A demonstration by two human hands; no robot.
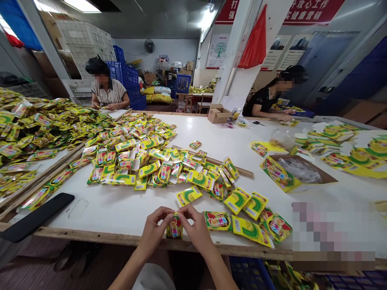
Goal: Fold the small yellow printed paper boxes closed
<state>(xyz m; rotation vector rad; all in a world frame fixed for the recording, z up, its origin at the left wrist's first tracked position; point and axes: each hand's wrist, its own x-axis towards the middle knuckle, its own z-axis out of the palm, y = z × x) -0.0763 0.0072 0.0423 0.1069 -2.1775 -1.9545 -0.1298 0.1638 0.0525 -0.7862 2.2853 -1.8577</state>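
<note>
At the table's front edge, my left hand (157, 226) and my right hand (193, 225) pinch the top end of one small candy box (174, 228) from either side. The box is yellow and green with colourful lettering, and it stands upright or nearly so between my thumbs. Both hands are closed, fingertips almost meeting at its top. Just beyond them lies another yellow box (189, 196). Right of my right hand, a printed box (217, 221) and a banana-pattern box (252, 230) rest flat near the edge.
A heap of small boxes (145, 161) spreads across the white table (193, 129). Behind a wooden strip at left is a mound of packets (45, 125). A black phone (39, 215) lies at front left. An open display carton (281, 177) stands right. Two people work across the table.
</note>
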